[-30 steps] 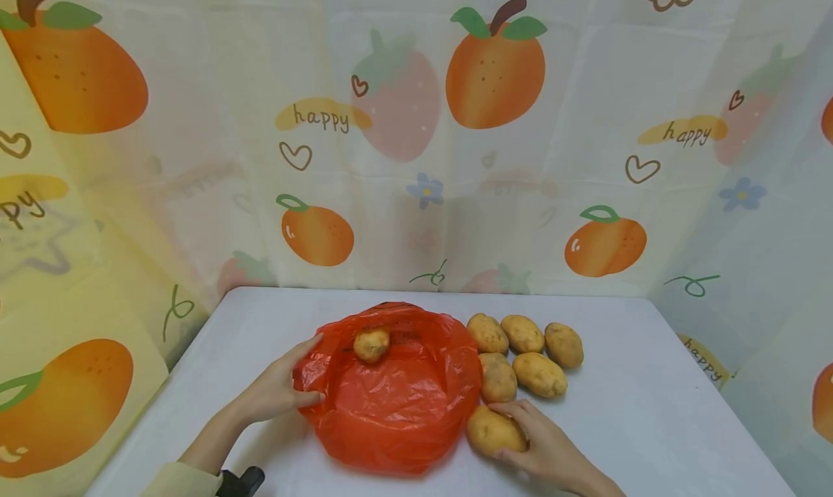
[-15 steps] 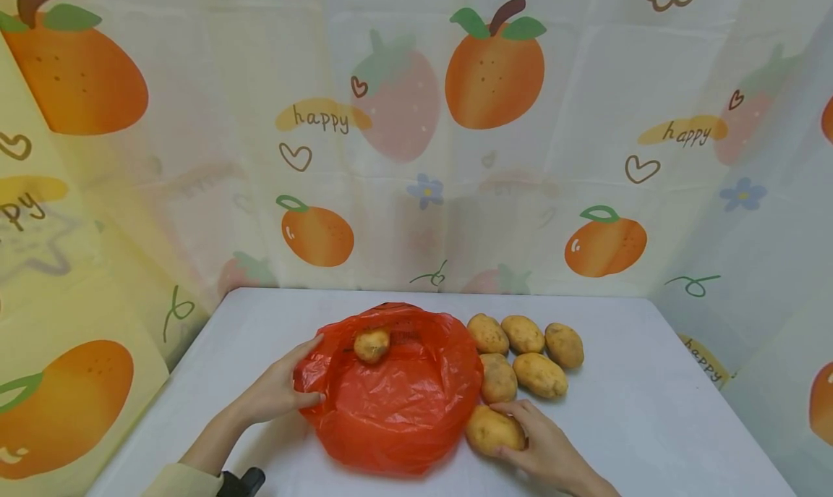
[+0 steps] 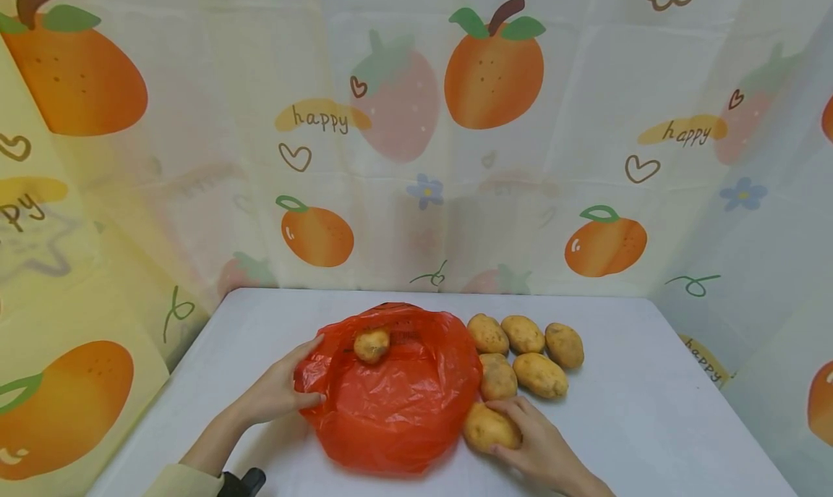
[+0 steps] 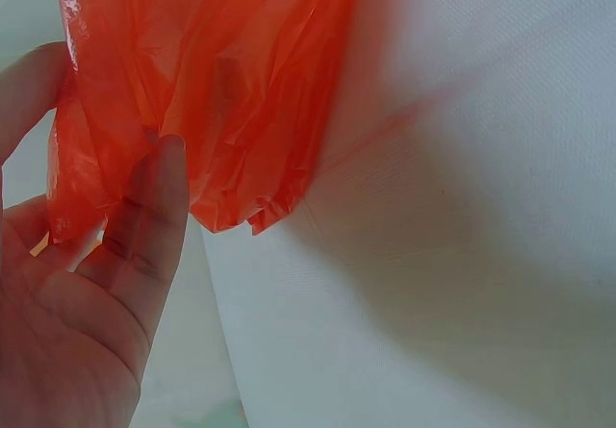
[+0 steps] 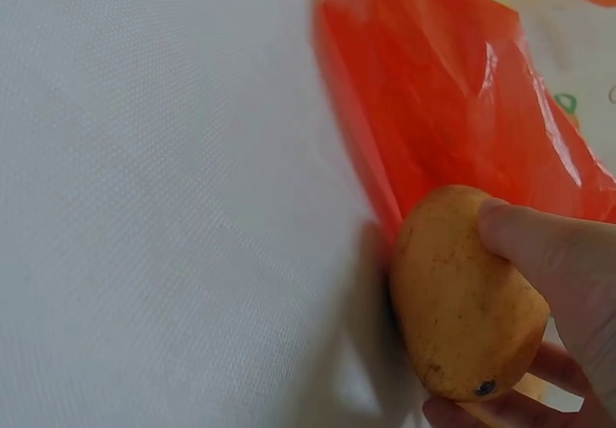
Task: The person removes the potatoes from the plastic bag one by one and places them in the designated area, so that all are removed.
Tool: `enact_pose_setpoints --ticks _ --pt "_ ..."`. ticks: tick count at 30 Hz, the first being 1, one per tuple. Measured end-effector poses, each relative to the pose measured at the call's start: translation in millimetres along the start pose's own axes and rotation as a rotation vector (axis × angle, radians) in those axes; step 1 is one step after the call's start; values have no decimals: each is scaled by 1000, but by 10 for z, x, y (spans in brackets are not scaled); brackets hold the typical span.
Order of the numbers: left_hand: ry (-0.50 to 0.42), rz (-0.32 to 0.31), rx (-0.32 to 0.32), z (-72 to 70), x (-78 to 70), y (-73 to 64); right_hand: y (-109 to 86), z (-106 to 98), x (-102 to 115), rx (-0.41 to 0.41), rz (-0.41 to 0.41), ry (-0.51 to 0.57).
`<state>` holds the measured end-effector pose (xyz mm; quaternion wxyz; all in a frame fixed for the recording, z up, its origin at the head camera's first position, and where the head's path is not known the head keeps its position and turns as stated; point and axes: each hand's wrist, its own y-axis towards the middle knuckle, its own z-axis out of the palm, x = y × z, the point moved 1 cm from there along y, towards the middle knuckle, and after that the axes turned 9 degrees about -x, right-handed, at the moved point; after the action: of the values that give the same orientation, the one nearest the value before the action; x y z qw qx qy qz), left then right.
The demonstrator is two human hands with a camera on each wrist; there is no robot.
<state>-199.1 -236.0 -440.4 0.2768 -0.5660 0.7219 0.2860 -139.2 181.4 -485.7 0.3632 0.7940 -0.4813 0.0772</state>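
My left hand (image 3: 283,385) holds the left side of a red plastic bag (image 3: 390,428), its mouth spread wide. In the left wrist view, the fingers of the left hand (image 4: 77,322) grip the thin crinkled film (image 4: 260,91). One potato (image 3: 372,346) shows inside, near the bag's back rim. On the right, my right hand (image 3: 543,443) grips another potato (image 3: 489,428) close against the bag's outer wall. The right wrist view shows the thumb on top of this potato (image 5: 462,293), which has a dark spot at one end; the other fingers are partly hidden behind it.
Several more potatoes, among them a long one (image 3: 540,375) and a rounder one (image 3: 564,345), lie to the right of the bag on the white tabletop (image 3: 651,425). A fruit-printed curtain (image 3: 416,229) hangs behind the table.
My right hand has shifted slightly left and away from me with the potato, closer to the bag. The left hand and the bag have hardly moved.
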Motion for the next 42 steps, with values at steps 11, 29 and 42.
enact_pose_setpoints --ticks 11,29,42 --pt "4 0 3 -10 0 -3 13 12 26 -29 -19 -14" --pt "5 9 -4 -7 18 -10 76 -120 53 -69 -40 8" --pt "-1 13 -4 3 14 -1 248 -164 153 -141 19 134"
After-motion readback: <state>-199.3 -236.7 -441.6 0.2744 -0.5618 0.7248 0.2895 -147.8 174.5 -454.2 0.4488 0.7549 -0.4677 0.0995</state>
